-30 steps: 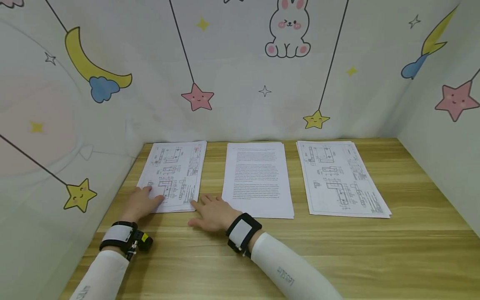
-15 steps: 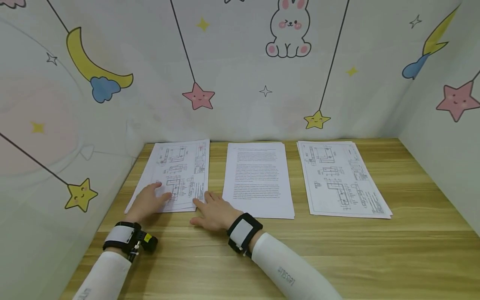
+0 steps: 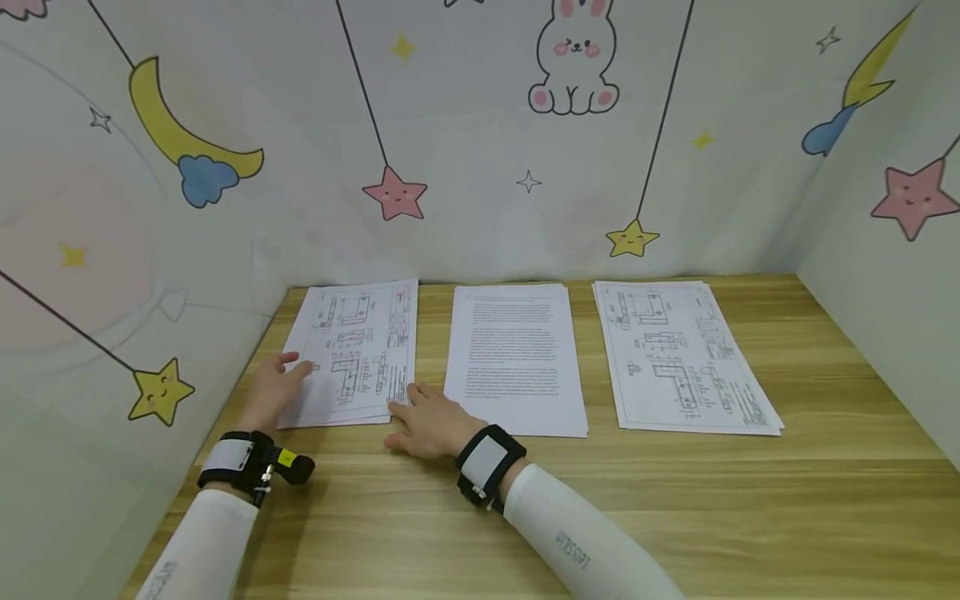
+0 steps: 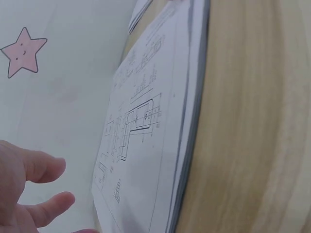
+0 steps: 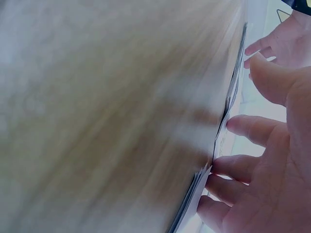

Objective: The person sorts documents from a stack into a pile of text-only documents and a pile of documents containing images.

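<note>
Three piles of printed paper lie side by side on the wooden table. My left hand [image 3: 268, 390] is at the left edge of the left pile of drawing sheets [image 3: 360, 342], fingers loosely spread and nothing gripped. The left wrist view shows that hand [image 4: 29, 184] beside the drawing sheets [image 4: 146, 131], thumb and finger apart. My right hand [image 3: 433, 423] rests with spread fingers between the left pile's lower right corner and the middle pile of text pages [image 3: 517, 350]. From the right wrist, the right hand's fingertips [image 5: 221, 165] are right at the paper edges.
A third pile, also of technical drawings [image 3: 682, 358], lies at the right, its sheets slightly uneven. A white cloth wall [image 3: 480, 217] with cartoon stars and a rabbit stands behind and beside the wooden table [image 3: 712, 517].
The left pile's top sheets have shifted right, and sheets that jutted out at lower left have come in line. My left hand moved right over the pile, then back to its left edge.
</note>
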The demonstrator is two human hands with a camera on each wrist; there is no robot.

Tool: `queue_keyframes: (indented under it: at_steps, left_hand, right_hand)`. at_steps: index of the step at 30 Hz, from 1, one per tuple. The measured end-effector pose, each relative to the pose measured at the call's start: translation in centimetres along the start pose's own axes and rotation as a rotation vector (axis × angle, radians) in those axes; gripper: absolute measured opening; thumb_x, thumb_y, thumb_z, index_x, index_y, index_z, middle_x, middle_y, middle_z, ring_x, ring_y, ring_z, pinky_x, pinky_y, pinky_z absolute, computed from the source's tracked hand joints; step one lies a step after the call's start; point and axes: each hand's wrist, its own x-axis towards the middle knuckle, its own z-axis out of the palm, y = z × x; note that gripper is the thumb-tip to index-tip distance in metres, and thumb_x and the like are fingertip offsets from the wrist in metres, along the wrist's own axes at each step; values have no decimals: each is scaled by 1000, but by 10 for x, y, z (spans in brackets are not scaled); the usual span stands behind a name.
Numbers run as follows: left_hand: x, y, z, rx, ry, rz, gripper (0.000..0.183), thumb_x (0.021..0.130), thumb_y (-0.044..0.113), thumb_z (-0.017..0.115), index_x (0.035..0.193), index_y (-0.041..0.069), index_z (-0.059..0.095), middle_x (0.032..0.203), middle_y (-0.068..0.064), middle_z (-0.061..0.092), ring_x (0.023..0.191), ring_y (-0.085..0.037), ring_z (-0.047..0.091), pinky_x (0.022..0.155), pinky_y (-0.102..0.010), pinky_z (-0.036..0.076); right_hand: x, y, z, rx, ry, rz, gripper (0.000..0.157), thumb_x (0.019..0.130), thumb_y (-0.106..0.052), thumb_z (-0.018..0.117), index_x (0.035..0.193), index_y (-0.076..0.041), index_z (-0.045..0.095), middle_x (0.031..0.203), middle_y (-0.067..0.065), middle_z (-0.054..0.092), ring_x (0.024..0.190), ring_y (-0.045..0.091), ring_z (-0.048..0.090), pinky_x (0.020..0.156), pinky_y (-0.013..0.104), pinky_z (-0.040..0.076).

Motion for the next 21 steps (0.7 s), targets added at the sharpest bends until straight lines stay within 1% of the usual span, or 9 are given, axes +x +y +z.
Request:
queue_keyframes:
  at_steps: [4, 6, 8, 9, 11, 15, 17, 19, 21]
  left_hand:
    - [2, -1, -3, -128, 78, -47, 61, 96, 35, 40, 145, 2, 27, 147, -29, 28, 127, -42, 32, 107, -55, 28]
    - [4, -2, -5, -159, 105, -75, 59, 96, 34, 41, 144, 3, 30, 144, -26, 34, 121, -37, 37, 92, -48, 40]
    - [8, -5, -8, -189, 119, -99, 58, 95, 34, 43, 144, 5, 31, 143, -23, 37, 115, -33, 41, 81, -39, 41]
    - [12, -8, -9, -200, 116, -112, 59, 95, 35, 44, 145, 5, 31, 142, -21, 38, 111, -31, 42, 76, -35, 40]
    - [27, -19, -10, -200, 128, -146, 60, 94, 40, 46, 144, 10, 33, 138, -15, 42, 103, -25, 44, 66, -28, 36]
    - [65, -49, -5, -217, 140, -192, 65, 89, 51, 48, 144, 20, 34, 129, -6, 44, 96, -21, 45, 66, -27, 41]
    - [79, -60, -2, -220, 142, -198, 68, 87, 56, 49, 145, 23, 34, 125, -4, 45, 95, -20, 47, 69, -29, 44]
    - [83, -63, 1, -224, 141, -198, 71, 86, 58, 49, 145, 23, 33, 123, -4, 46, 93, -21, 48, 67, -28, 47]
    - [78, -56, 1, -224, 133, -205, 70, 87, 56, 50, 145, 21, 33, 121, -5, 46, 90, -20, 49, 60, -23, 47]
  right_hand:
    - [-1, 0, -1, 14, -16, 3, 62, 91, -54, 45, 143, -22, 39, 153, 16, 27, 142, 30, 23, 115, 45, 25]
    - [-2, -1, -1, 22, -19, 6, 62, 90, -54, 45, 143, -22, 39, 153, 16, 27, 142, 30, 22, 115, 45, 25]
    - [-2, -1, -1, 22, -16, 7, 62, 90, -54, 46, 143, -22, 40, 153, 15, 27, 142, 30, 23, 115, 44, 26]
    - [-2, -2, -1, 21, -15, 7, 62, 90, -55, 46, 142, -22, 40, 153, 15, 27, 142, 30, 23, 115, 44, 26]
    - [-1, -2, -1, 14, -13, 7, 62, 90, -55, 45, 143, -22, 40, 153, 15, 27, 142, 30, 23, 115, 44, 26]
    - [-1, -2, -1, 11, -21, 8, 62, 91, -54, 44, 143, -22, 38, 154, 16, 25, 143, 30, 21, 115, 45, 25]
    - [-1, -1, -1, 12, -22, 6, 61, 91, -53, 44, 144, -22, 38, 154, 16, 24, 143, 30, 20, 115, 46, 25]
    - [-1, -1, -2, 15, -21, 2, 61, 91, -53, 44, 144, -22, 38, 154, 16, 24, 143, 30, 20, 115, 46, 25]
    - [-1, -1, -2, 15, -20, -3, 61, 91, -53, 44, 144, -22, 38, 154, 16, 24, 143, 30, 20, 115, 46, 25]
